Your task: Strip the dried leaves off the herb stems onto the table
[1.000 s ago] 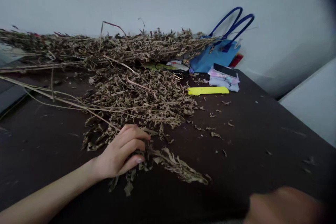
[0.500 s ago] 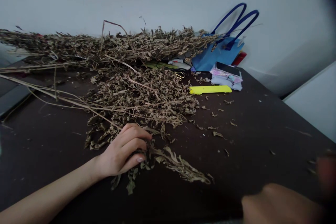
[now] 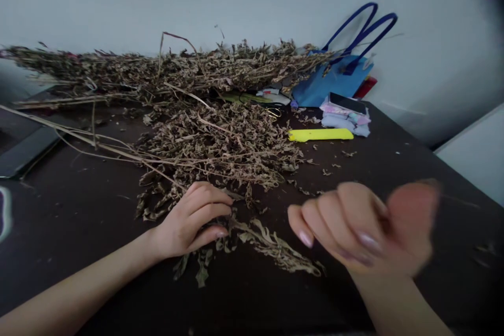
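Observation:
My left hand (image 3: pixel 192 218) rests low over the dark table, its fingers closed round the stem of a dried leafy sprig (image 3: pixel 275 247). The leafy tip of the sprig points right, and some broader leaves (image 3: pixel 202 268) hang below the hand. The stem inside the grip is mostly hidden. To the right, my right hand (image 3: pixel 358 228) is above the table, blurred by motion. Its fingers are half curled and the thumb stands apart from them, with nothing visible between. Behind my left hand lies a heap of crinkled dried leaves (image 3: pixel 224 142).
Long bare stems (image 3: pixel 118 152) lie across the heap toward the left. A thick bundle of dried plants (image 3: pixel 197 68) runs along the wall. Farther right are a yellow cutter-like tool (image 3: pixel 321 135), a phone (image 3: pixel 346 103) on cloth, and a blue bag (image 3: pixel 331 81). Scissor handles (image 3: pixel 273 113) show beside the heap.
My right hand has come up and left from the lower right corner toward the sprig's tip. My left hand keeps its hold. The whole view has shifted slightly.

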A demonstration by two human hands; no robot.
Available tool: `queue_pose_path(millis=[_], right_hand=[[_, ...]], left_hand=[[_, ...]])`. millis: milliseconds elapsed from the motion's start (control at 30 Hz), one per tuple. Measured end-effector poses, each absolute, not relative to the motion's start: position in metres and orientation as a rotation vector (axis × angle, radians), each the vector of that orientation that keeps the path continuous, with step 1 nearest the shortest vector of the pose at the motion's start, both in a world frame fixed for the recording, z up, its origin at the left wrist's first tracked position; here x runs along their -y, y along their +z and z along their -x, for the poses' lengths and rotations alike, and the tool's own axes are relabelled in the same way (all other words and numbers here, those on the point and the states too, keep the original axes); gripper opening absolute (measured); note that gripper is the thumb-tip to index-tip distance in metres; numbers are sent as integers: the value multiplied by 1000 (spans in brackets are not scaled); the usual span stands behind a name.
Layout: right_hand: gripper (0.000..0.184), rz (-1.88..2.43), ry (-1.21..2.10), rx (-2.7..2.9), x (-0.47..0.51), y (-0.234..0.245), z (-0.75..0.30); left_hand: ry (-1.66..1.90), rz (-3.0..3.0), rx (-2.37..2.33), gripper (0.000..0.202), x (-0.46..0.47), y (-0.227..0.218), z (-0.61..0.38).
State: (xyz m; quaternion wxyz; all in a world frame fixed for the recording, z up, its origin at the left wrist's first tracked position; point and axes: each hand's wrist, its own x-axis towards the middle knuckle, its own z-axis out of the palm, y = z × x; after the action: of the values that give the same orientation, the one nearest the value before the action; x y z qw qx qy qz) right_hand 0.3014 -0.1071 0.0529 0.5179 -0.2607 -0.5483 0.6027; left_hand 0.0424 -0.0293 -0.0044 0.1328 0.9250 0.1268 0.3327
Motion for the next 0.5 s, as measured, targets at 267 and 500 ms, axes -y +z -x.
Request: queue_pose_path(millis=[267, 500], right_hand=[[21, 1322, 1114, 1994, 85, 35, -314], [30, 1196, 1214, 2561, 85, 43, -306]], left_hand=[[652, -2856, -519, 23, 19, 13, -34], [479, -2923, -521, 18, 10, 23, -28]])
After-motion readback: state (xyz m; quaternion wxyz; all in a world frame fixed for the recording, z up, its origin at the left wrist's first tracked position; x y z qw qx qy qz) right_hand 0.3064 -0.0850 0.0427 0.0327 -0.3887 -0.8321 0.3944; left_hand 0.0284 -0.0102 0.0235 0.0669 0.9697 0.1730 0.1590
